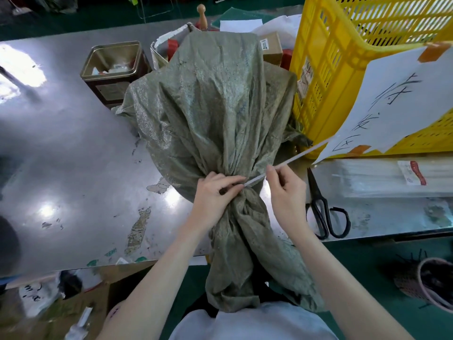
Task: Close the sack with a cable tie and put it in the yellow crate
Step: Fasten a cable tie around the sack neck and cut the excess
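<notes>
A grey-green woven sack [213, 106] lies on the steel table [73, 148], its neck gathered near the front edge and its loose mouth hanging over toward me. A white cable tie [291, 160] is looped round the neck, its long tail running up to the right. My left hand [215, 192] grips the gathered neck and pinches the tie's head end there. My right hand [286, 190] pinches the tail just right of the neck. The yellow crate [326, 77] stands at the right, touching the sack's side.
Black scissors [323, 212] lie right of my right hand, beside a pack of white cable ties [392, 177]. A paper sign [392, 104] is taped to the crate. An open metal tin [115, 69] stands behind the sack on the left, boxes and papers behind it.
</notes>
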`<action>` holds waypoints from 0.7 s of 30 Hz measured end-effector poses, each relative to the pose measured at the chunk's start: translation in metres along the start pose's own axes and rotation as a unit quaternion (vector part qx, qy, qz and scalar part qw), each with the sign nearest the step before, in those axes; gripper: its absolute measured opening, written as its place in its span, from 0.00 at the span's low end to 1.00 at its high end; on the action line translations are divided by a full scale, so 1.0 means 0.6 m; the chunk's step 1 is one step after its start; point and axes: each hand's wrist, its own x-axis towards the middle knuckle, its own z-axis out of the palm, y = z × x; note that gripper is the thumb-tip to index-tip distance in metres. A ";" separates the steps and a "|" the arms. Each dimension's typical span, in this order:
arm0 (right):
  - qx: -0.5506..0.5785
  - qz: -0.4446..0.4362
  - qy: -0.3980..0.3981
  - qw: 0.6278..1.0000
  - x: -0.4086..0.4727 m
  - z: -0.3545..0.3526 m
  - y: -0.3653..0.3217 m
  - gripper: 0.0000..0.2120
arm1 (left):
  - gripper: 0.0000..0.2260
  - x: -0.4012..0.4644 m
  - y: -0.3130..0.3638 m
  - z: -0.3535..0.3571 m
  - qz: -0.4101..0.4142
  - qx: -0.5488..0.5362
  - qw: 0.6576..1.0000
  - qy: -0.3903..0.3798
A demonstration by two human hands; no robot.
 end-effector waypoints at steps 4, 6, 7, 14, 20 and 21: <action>-0.074 -0.014 -0.048 0.996 0.016 0.004 0.014 0.19 | 0.06 0.009 0.007 0.014 0.032 0.067 0.997 0.014; -0.088 -0.017 -0.047 0.995 0.021 -0.001 0.026 0.21 | 0.06 0.008 0.007 0.013 0.028 0.060 0.998 0.010; -0.095 -0.020 -0.044 0.994 0.021 -0.005 0.030 0.21 | 0.05 0.007 0.009 0.012 0.020 0.045 0.999 0.009; -0.081 -0.050 -0.007 0.995 0.031 -0.015 0.018 0.22 | 0.03 0.011 0.010 -0.003 -0.031 -0.034 0.999 -0.010; -0.021 -0.005 -0.031 0.999 0.037 -0.014 0.031 0.22 | 0.06 0.010 0.002 -0.013 -0.052 -0.076 0.996 -0.022; 0.004 0.013 -0.055 0.998 0.037 -0.017 0.036 0.21 | 0.07 0.007 -0.002 -0.011 -0.059 -0.074 0.995 -0.016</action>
